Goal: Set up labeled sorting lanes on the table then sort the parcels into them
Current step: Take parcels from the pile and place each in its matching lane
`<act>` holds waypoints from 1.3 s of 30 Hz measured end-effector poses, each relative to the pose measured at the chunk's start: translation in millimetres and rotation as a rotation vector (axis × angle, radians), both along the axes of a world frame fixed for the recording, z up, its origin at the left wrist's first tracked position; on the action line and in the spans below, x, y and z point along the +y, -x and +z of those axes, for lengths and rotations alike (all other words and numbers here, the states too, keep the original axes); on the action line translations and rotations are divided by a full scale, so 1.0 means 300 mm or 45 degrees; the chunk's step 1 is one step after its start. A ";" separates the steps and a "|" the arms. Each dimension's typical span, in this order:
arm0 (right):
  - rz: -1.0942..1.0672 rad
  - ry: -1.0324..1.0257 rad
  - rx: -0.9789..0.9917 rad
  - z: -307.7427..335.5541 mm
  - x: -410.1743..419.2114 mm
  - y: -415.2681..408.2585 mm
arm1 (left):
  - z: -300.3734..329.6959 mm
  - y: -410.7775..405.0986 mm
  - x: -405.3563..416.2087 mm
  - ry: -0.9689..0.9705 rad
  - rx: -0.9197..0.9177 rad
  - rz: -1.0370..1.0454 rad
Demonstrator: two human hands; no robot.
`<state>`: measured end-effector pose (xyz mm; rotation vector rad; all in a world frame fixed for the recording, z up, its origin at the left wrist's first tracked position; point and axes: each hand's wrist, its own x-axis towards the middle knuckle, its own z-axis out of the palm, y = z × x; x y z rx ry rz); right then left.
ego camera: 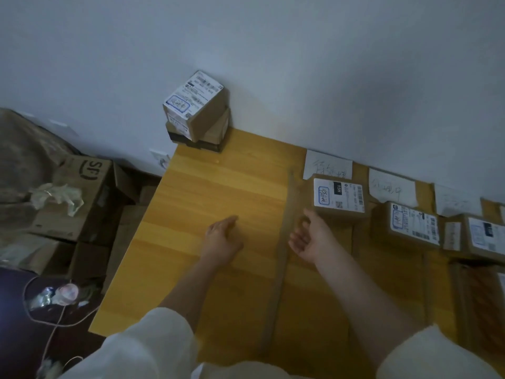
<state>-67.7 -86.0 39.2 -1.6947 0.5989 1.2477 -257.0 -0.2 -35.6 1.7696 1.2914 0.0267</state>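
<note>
We see stacked parcels (195, 110) unsorted at table (218, 192) far left corner, against wall. Our left hand (221, 239) hovers, fingers straight, holding nothing. Tape divider (284, 228) marks first lane. Our right hand (311, 239), relaxed and empty, sits just beside sorted parcel (338, 196) under paper label (326, 164). Further lanes hold parcels; handwriting unreadable, rightmost lane cut off.

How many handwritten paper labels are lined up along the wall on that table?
3 clearly: the first label behind the nearest parcel, the second label to its right, the third label further right. A sliver at the frame's right edge may be another.
</note>
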 end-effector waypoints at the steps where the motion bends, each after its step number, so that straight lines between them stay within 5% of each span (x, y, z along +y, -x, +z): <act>1: 0.057 -0.045 0.027 0.011 0.025 0.020 | 0.007 0.004 0.012 0.045 -0.042 0.031; 13: 0.600 -0.397 0.006 0.148 0.600 0.160 | 0.017 0.162 0.218 -0.025 -0.125 0.368; 25: 0.604 -0.505 0.024 0.104 0.880 0.283 | -0.057 0.219 0.226 -0.207 0.077 0.202; 39: 0.532 -0.580 0.070 0.084 0.845 0.267 | -0.067 0.219 0.233 -0.195 0.143 0.180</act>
